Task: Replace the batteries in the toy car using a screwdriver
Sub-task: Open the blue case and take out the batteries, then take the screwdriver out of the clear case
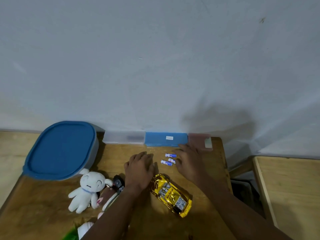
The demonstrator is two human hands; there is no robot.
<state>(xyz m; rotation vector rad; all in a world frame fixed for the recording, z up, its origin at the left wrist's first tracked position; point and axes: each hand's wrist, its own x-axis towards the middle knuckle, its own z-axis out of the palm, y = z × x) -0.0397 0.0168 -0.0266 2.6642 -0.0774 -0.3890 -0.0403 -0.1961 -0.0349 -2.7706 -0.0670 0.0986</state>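
A: What is sitting at the left of the table?
B: A blue-lidded container [60, 149] is sitting there, and a white plush bunny [88, 189] is lying just in front of it. Neither is serving the job.
A: And the hands?
B: The left hand [140, 168] is resting palm down on the wooden table [43, 205], fingers straight, holding nothing. Three batteries [168, 159] are lying loose just to its right. The right hand [187, 163] is lying flat beside them, fingers extended and a little blurred, also gripping nothing.
A: Where is the toy car?
B: The gold toy car [171, 194] is standing roof up between the forearms, nearer the person than the batteries.
A: How far along is it?
B: I'm judging it either barely begun or already finished. The underside is hiding, no screwdriver is showing, and I can't tell whether those batteries are fresh or spent.
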